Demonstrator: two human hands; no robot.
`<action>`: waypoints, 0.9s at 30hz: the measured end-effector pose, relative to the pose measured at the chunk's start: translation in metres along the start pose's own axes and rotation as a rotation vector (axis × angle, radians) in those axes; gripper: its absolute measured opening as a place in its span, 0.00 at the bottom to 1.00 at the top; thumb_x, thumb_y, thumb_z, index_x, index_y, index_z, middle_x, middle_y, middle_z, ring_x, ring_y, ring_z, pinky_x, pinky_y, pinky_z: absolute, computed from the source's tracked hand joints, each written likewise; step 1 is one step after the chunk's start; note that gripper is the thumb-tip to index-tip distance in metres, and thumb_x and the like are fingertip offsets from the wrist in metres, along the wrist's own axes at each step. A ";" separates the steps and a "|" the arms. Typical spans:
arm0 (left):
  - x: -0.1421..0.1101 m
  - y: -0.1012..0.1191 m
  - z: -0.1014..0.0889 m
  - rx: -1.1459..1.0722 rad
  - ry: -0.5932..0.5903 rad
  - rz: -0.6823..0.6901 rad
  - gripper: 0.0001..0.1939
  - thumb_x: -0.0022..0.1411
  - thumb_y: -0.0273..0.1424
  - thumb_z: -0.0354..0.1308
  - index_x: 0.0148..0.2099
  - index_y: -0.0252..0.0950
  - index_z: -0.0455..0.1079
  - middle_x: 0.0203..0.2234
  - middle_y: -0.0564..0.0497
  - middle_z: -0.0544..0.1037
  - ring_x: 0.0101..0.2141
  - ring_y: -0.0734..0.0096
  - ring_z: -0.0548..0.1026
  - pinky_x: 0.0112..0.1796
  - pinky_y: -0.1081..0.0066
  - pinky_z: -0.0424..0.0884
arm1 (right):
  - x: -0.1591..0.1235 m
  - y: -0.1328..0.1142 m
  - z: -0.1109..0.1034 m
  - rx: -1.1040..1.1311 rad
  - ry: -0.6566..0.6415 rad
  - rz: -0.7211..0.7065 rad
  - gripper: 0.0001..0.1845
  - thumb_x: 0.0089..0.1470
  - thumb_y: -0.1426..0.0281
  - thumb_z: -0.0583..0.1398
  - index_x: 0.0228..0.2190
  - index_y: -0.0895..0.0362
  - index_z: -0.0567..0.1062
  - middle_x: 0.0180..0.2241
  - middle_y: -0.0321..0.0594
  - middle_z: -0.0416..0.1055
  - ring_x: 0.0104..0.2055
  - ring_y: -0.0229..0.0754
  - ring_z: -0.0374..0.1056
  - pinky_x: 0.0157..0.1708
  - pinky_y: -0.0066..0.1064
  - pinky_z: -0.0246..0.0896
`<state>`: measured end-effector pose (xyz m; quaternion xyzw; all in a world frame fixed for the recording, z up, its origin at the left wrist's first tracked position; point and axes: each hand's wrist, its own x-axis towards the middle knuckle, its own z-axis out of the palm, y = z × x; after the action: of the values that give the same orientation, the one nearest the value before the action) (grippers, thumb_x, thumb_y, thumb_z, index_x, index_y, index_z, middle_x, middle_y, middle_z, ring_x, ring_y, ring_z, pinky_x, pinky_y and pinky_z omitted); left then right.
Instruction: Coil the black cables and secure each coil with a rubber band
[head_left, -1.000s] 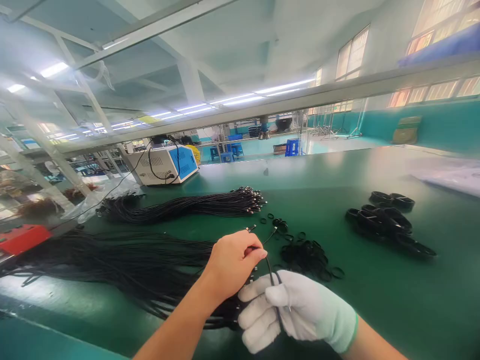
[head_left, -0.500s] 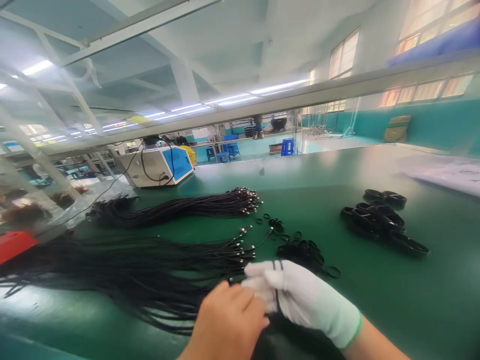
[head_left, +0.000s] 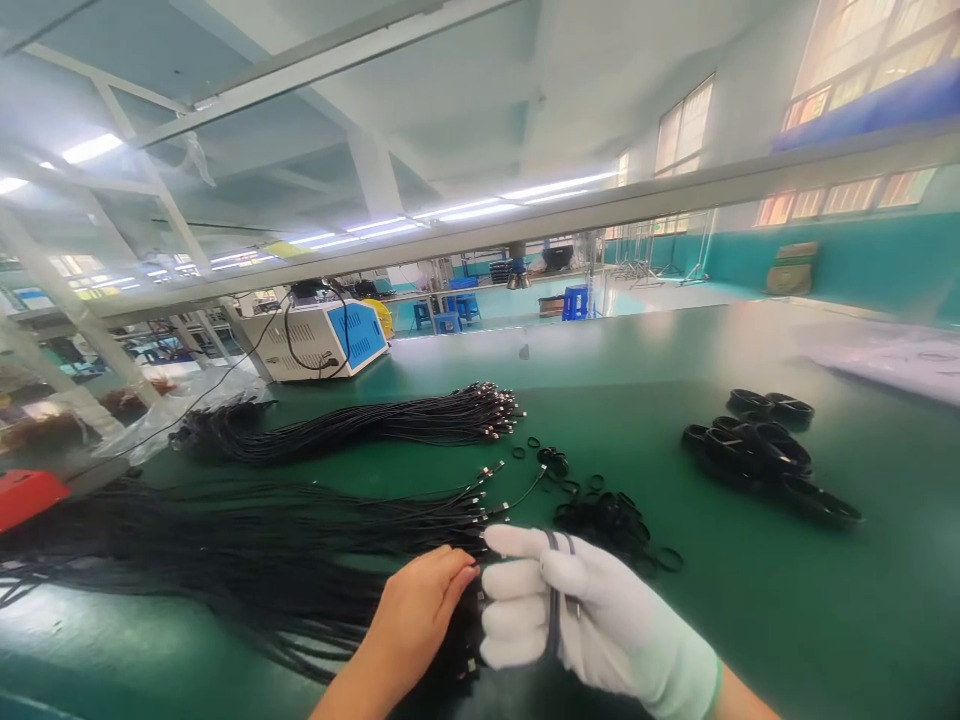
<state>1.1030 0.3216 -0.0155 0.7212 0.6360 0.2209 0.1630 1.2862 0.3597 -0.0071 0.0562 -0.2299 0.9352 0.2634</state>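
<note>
My bare left hand [head_left: 420,605] is above the near cable bundle, beside the connector ends. Its fingers are bent and pressed together, and whatever they hold is hidden. Just right of it, apart by a small gap, my right hand [head_left: 581,605] wears a white glove with a green cuff. Black rubber bands [head_left: 553,620] loop over its index finger and cross the palm, with the thumb closed against them. The black cables [head_left: 247,535] run leftward, their metal plugs near my hands. Behind my right hand sits a pile of small black rubber bands [head_left: 606,515].
A second cable bundle [head_left: 375,425] lies farther back. Coiled black cables [head_left: 757,450] are heaped on the right. A white-and-blue machine [head_left: 315,338] stands at the back left, a red object [head_left: 30,500] at the left edge. Plastic sheeting [head_left: 892,355] covers the far right of the green table [head_left: 825,600].
My left hand has drawn back to the left, off the gloved fingers it overlapped. The right hand stays nearly in place, its curled fingers now uncovered.
</note>
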 end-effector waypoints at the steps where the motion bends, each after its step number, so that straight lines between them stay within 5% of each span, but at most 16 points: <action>1: -0.008 -0.001 0.005 0.168 0.036 0.028 0.13 0.63 0.29 0.44 0.32 0.36 0.70 0.29 0.50 0.75 0.31 0.67 0.72 0.33 0.70 0.63 | 0.001 -0.003 0.000 -0.003 0.009 -0.038 0.18 0.45 0.68 0.66 0.37 0.60 0.68 0.24 0.31 0.53 0.26 0.34 0.55 0.30 0.30 0.51; 6: -0.035 0.024 0.016 0.573 0.140 0.373 0.07 0.56 0.23 0.51 0.29 0.38 0.67 0.22 0.54 0.73 0.21 0.70 0.68 0.24 0.70 0.54 | 0.003 0.003 -0.010 -0.139 0.152 -0.100 0.09 0.52 0.71 0.61 0.36 0.61 0.67 0.26 0.35 0.59 0.28 0.35 0.59 0.32 0.30 0.51; 10: -0.020 0.045 -0.022 0.438 0.080 0.540 0.07 0.55 0.33 0.60 0.28 0.37 0.66 0.23 0.56 0.73 0.24 0.72 0.68 0.27 0.70 0.55 | -0.004 0.019 -0.015 -0.296 0.083 0.083 0.14 0.52 0.67 0.61 0.36 0.66 0.68 0.30 0.42 0.61 0.32 0.38 0.59 0.34 0.32 0.50; 14: 0.006 0.043 -0.052 0.002 -0.123 0.316 0.07 0.52 0.34 0.64 0.30 0.37 0.71 0.25 0.56 0.74 0.29 0.75 0.70 0.32 0.75 0.62 | -0.006 0.026 -0.010 -0.063 -0.070 0.349 0.20 0.42 0.67 0.66 0.32 0.62 0.62 0.24 0.32 0.46 0.25 0.31 0.47 0.27 0.24 0.40; 17: 0.016 0.030 -0.041 -0.358 -0.249 0.147 0.07 0.48 0.32 0.66 0.30 0.35 0.73 0.26 0.55 0.75 0.28 0.74 0.71 0.29 0.78 0.65 | -0.003 0.026 -0.005 0.032 -0.109 0.406 0.22 0.40 0.71 0.66 0.27 0.58 0.56 0.23 0.30 0.43 0.23 0.29 0.41 0.24 0.23 0.34; 19: 0.017 0.020 -0.025 -0.443 -0.219 0.124 0.06 0.54 0.32 0.61 0.33 0.35 0.74 0.27 0.53 0.76 0.30 0.73 0.72 0.31 0.77 0.66 | -0.001 0.024 -0.002 0.035 -0.130 0.361 0.22 0.40 0.71 0.66 0.26 0.57 0.55 0.23 0.30 0.43 0.22 0.30 0.41 0.23 0.24 0.34; 23: 0.007 -0.001 -0.006 -0.188 -0.014 0.116 0.13 0.63 0.29 0.46 0.38 0.38 0.73 0.32 0.52 0.76 0.33 0.70 0.72 0.35 0.73 0.65 | 0.001 0.012 0.005 0.000 -0.040 0.068 0.20 0.42 0.69 0.66 0.32 0.60 0.61 0.24 0.30 0.42 0.24 0.31 0.43 0.27 0.27 0.40; 27: -0.015 -0.006 0.004 0.275 0.140 0.103 0.13 0.63 0.27 0.44 0.38 0.39 0.71 0.29 0.51 0.75 0.30 0.67 0.71 0.34 0.68 0.63 | 0.001 -0.004 0.005 -0.053 0.018 -0.083 0.15 0.46 0.69 0.65 0.31 0.60 0.64 0.25 0.31 0.45 0.26 0.33 0.47 0.29 0.29 0.42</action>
<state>1.0988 0.3079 -0.0236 0.7511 0.6323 0.1894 0.0066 1.2870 0.3610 -0.0005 0.0504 -0.2499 0.9175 0.3052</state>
